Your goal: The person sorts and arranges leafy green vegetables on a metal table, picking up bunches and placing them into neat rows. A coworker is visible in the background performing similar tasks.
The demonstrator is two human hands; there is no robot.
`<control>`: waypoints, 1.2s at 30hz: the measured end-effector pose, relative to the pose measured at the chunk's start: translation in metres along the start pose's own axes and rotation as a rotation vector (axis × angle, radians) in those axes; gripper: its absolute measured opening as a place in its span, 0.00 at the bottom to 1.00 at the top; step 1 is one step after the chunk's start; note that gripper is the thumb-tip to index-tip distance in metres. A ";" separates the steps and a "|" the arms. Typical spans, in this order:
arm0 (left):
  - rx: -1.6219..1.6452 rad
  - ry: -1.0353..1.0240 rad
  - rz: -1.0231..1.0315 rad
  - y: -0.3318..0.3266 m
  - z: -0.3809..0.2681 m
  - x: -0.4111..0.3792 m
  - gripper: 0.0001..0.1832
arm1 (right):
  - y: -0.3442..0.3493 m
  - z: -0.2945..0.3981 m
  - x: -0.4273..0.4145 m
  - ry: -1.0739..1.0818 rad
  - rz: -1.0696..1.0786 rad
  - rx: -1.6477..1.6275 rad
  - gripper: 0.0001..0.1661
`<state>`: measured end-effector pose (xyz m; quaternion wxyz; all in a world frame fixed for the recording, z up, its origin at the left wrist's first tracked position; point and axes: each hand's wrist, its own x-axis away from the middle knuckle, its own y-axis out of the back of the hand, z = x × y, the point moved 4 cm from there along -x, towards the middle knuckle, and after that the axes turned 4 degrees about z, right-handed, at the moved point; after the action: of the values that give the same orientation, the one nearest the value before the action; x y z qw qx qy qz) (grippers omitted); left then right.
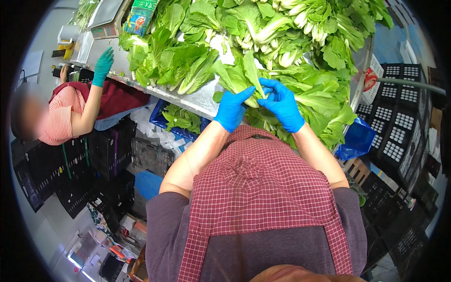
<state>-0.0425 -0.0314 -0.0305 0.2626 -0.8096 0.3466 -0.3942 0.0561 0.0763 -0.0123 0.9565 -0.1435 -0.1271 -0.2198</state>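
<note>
My left hand (232,110), in a blue glove, grips the base of a small head of leafy greens (232,78) above the table's near edge. Opposite it, my right hand (283,105), gloved the same way, has its fingers at a single upright leaf (252,72) of that head. Whether this leaf is still joined to the base cannot be seen. Loose greens (322,97) lie close on the right of my right hand. To the left, several heads of leafy greens (176,63) rest on the metal table (201,97).
A large pile of greens (310,21) covers the table's far side. A scale (107,21) and a printed packet (140,17) stand far left. A co-worker's green-gloved hand (103,65) is over the left edge. Blue-lined bin (158,112) below; black crates (396,116) at right.
</note>
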 end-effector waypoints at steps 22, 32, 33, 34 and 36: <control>-1.768 -0.515 -0.648 0.119 -0.168 -0.037 0.47 | 0.028 0.029 -0.086 -0.103 -0.362 0.331 0.31; -2.077 -0.125 -0.543 0.156 -0.156 -0.071 0.57 | 0.054 0.022 -0.137 -0.100 -0.472 0.143 0.21; -2.054 -0.144 -0.520 0.149 -0.157 -0.071 0.58 | 0.056 0.025 -0.129 -0.125 -0.440 0.111 0.20; -2.031 -0.157 -0.500 0.141 -0.161 -0.067 0.59 | 0.054 0.025 -0.122 -0.142 -0.353 0.060 0.19; -2.034 -0.192 -0.512 0.116 -0.164 -0.053 0.59 | 0.045 0.024 -0.106 -0.173 -0.170 -0.041 0.17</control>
<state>-0.2422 -0.0878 -0.0458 -0.6055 -0.7253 0.3105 0.1043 -0.0201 0.1636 -0.0324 0.9167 -0.1700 -0.2166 -0.2895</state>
